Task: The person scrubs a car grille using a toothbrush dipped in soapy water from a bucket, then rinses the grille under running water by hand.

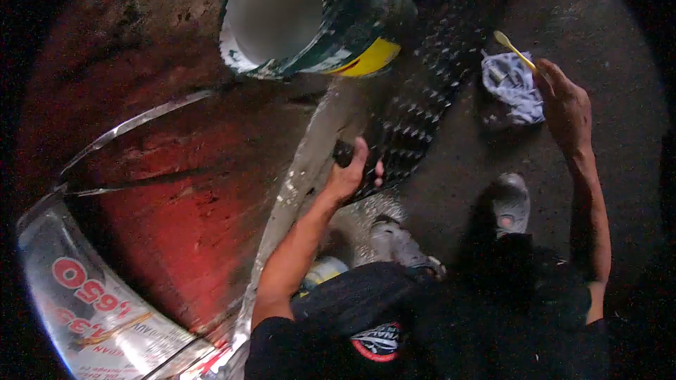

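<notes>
My right hand (565,105) is closed around a slim yellow stick (520,51) with a wider, rounded far end. Just left of that hand, on the floor, lies a small box-shaped container (504,79) with tangled white, stringy material in and over it. My left hand (350,176) is curled with the thumb on top, gripping a small dark object (343,153) whose kind does not show. Behind the left hand runs a black, bumpy, glinting strip (422,109), partly hidden by the fingers.
A dark green bucket (355,35) with a yellow patch tilts at the top. Left are a red surface (190,239) and a printed banner (98,309) showing prices. My shoes (511,204) stand on the dark floor (451,197), beside a pale concrete ledge (299,162).
</notes>
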`<state>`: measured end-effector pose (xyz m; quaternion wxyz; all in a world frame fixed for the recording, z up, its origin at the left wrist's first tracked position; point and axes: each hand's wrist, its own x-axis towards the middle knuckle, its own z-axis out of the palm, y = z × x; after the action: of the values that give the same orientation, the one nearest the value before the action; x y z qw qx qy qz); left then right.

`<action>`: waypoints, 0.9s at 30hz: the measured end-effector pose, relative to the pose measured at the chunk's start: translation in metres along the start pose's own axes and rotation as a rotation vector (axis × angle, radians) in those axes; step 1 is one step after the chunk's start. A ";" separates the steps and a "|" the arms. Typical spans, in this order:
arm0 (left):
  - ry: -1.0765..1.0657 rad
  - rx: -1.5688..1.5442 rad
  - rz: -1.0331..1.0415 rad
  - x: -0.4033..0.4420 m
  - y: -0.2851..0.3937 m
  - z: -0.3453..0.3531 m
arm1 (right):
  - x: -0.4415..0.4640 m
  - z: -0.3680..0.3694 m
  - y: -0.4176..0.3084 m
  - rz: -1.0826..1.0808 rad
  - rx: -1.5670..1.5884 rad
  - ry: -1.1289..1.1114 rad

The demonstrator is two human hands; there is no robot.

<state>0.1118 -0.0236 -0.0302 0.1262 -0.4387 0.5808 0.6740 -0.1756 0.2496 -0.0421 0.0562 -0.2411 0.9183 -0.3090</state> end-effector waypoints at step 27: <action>-0.016 -0.041 -0.064 -0.003 0.004 -0.001 | -0.007 0.032 0.040 -0.057 -0.186 -0.192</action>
<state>0.1106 -0.0245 -0.0252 0.1433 -0.4544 0.5513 0.6849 -0.1781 0.2638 -0.0918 0.1125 -0.2996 0.9261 -0.1997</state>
